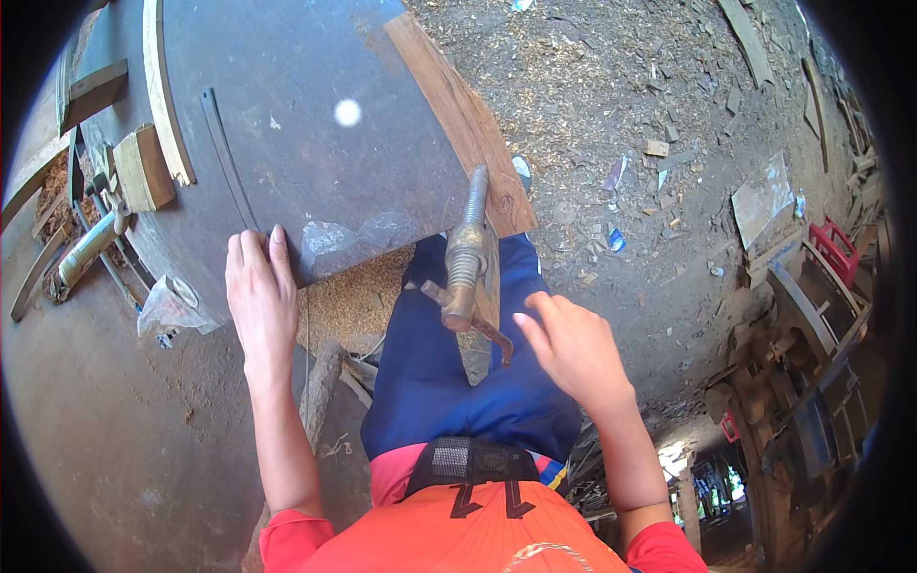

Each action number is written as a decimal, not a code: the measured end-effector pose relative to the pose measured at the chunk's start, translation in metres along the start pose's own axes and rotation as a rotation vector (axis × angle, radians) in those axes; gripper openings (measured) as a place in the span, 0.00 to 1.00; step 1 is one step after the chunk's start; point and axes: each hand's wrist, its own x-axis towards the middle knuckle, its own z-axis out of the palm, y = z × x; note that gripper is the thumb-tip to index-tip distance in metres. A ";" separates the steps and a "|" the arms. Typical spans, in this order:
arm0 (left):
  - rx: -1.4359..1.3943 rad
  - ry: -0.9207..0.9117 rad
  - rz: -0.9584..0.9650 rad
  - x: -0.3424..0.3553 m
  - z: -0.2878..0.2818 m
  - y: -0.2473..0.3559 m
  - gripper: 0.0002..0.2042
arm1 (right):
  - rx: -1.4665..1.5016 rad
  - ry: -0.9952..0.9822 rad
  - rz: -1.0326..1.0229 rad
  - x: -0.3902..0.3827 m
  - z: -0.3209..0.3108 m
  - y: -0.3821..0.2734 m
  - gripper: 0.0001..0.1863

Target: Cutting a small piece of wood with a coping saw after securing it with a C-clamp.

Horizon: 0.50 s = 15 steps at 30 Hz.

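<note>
My left hand (258, 296) is at the near edge of the dark worktop (325, 143), fingers together and curled, at the lower end of a thin dark strip (224, 148); what they grip, if anything, is hidden. A rusty screw clamp (463, 267) with a threaded shaft and bent handle sits at the worktop's right corner, over a wooden edge board (444, 81). My right hand (573, 344) hovers right of the handle, fingers loosely bent and apart, holding nothing.
Wooden pieces (143, 167) and a metal clamp (86, 253) line the worktop's left side, above a crumpled plastic bag (177, 306). Sawdust and scraps cover the ground (602, 115). Piled timber (802, 401) and a red plastic stool (831, 253) are at the right.
</note>
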 end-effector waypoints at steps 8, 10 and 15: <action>0.034 0.219 -0.094 0.008 0.004 -0.010 0.21 | 0.037 0.088 -0.120 0.015 0.012 -0.005 0.14; 0.205 0.118 -0.078 0.009 0.005 -0.019 0.21 | 0.048 0.072 -0.147 0.017 0.019 -0.008 0.15; 0.178 0.172 0.095 0.012 0.010 -0.029 0.19 | 0.375 -0.175 -0.241 0.033 0.055 -0.038 0.19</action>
